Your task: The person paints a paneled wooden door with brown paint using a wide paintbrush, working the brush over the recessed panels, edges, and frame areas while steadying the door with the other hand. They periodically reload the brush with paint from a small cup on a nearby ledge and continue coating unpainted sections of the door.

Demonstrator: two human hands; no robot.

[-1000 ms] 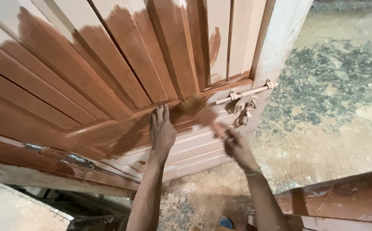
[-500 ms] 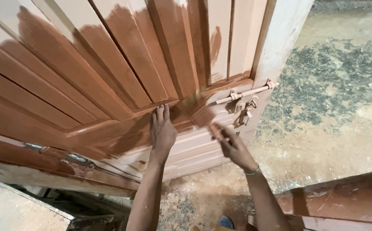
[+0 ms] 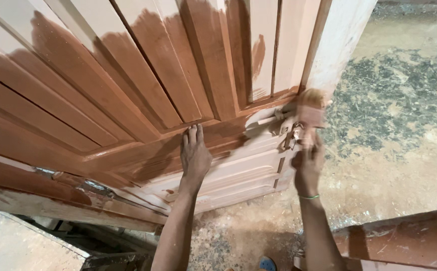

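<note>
A tall wooden door (image 3: 128,90) with raised panels stands before me, most of it wet reddish-brown, its lower right part pale and bare. My left hand (image 3: 194,156) lies flat on the door's cross rail, fingers spread upward. My right hand (image 3: 308,161) grips a brush (image 3: 310,111), blurred by motion, whose bristles sit at the door's right edge by the metal latch (image 3: 285,131). A green band circles my right wrist.
A pale door frame post (image 3: 341,45) runs along the door's right side. Sawdust and grit cover the concrete floor (image 3: 404,110). A stained wooden board (image 3: 404,241) lies at the lower right. Dark planks and debris sit at the lower left.
My right hand has swung the brush from the cross rail near my left hand rightward and up to the latch at the door's edge. The left hand stays planted.
</note>
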